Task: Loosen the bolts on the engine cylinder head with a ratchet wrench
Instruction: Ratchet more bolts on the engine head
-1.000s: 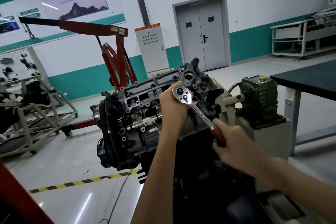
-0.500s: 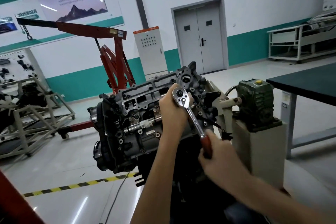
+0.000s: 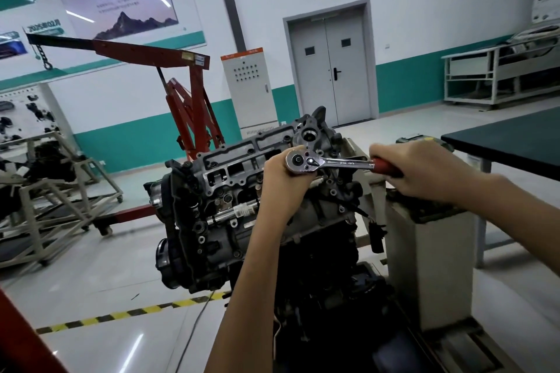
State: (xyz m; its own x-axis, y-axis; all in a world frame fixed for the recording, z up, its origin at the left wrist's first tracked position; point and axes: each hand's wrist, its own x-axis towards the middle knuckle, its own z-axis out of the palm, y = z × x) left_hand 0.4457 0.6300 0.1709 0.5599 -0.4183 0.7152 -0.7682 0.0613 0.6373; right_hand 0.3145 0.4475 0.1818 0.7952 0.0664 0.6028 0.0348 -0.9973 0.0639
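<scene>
Now the left hand curls its fingers round the ratchet wrench head at the cylinder head; right hand clamps the red handle.

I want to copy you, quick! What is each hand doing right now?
Left hand: closed around the round end of the ratchet wrench, holding it on the engine cylinder head.
Right hand: closed around the wrench's red handle.
</scene>
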